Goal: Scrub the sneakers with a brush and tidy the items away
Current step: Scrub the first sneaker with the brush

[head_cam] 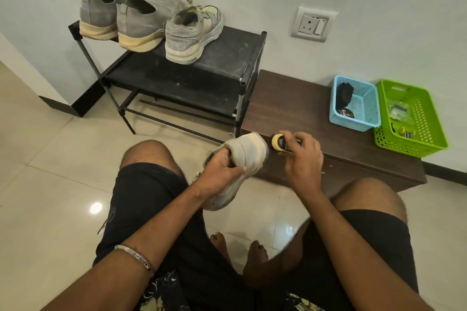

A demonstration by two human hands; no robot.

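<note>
My left hand (222, 165) grips a pale grey sneaker (249, 152) by its opening, fingers tucked inside, and holds it tilted over the floor in front of my knees. My right hand (304, 156) holds a brush with a yellow and black head (279, 142) against the sneaker's toe end. The matching grey-and-cream sneaker (193, 33) stands on top of the black shoe rack (227, 57). Most of the brush is hidden under my fingers.
Two grey slip-on shoes (121, 20) with yellowish soles stand at the rack's left. A low dark wooden bench (316, 118) holds a blue basket (353, 103) with a black item and a tin, and a green basket (412, 118). A wall socket (313, 23) is above.
</note>
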